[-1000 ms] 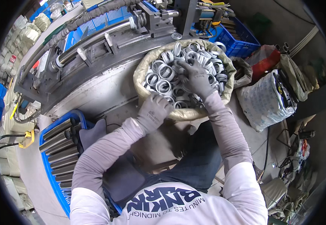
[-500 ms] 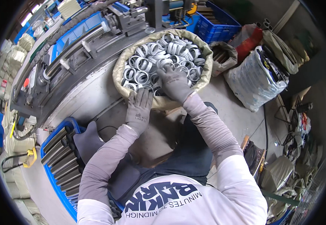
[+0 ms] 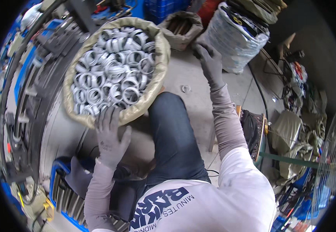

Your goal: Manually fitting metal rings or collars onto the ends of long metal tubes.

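A round woven sack (image 3: 160, 73), its top rolled down into a thick rim, is filled with pale grey metal rings (image 3: 115, 69). My left hand (image 3: 112, 135), in a grey glove, lies at the sack's near rim with fingers stretched out over the edge and thumb apart. Out to the right, my gloved right hand (image 3: 209, 60) hovers over the floor beside a white sack (image 3: 229, 38). Its fingers look loosely bent and partly apart, and I see nothing in them. A single ring (image 3: 186, 88) lies on the floor between the ring sack and my right forearm.
A small sack of brown rods (image 3: 179, 31) stands behind my right hand, near a blue crate (image 3: 164, 8). Machine rails (image 3: 40, 77) run along the left. A blue crate with dark tubes (image 3: 69, 199) sits at lower left. A black cable (image 3: 257, 85) crosses the floor at right.
My right hand has left the rings and swung out to the right. My left hand stays at the rim. The view has turned right, and a lone ring now shows on the floor.
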The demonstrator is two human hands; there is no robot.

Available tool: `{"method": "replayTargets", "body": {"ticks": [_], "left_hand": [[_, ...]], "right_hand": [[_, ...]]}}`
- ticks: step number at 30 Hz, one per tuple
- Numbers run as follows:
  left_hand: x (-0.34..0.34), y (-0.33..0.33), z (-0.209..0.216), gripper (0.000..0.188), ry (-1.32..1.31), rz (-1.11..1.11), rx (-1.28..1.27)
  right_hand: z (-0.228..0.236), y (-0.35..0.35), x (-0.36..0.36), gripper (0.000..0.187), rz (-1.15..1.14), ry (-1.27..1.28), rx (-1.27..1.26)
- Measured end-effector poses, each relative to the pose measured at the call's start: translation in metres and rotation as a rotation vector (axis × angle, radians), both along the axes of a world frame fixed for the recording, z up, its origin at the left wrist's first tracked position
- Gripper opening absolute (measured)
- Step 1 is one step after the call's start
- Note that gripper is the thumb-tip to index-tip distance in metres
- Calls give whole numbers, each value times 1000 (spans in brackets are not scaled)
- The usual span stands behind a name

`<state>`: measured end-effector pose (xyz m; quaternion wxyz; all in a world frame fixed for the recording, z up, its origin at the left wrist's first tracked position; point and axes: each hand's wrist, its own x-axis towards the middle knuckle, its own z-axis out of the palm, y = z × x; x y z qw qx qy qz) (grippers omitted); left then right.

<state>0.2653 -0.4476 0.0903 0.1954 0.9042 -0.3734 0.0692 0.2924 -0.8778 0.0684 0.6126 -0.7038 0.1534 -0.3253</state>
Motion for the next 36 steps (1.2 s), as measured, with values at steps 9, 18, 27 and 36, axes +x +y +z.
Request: {"method": "replayTargets", "body": {"ticks": [9,18,27,36], "left_hand": [[5,-18,-19,53,-81,11,137],[-18,-9,-35,46,-126,-3,146],[62,-43,-33,35,-298,48,14],[5,-37,-16,56,-196,84,71]], "right_hand": [[-324,-65,-123,56,-2,1124,-321],[-381,-41,-26,55,476,1469,-856],[-400,-26,-73,33,248,1423,-649],[-111,29,-45,35,292,442,163]]}}
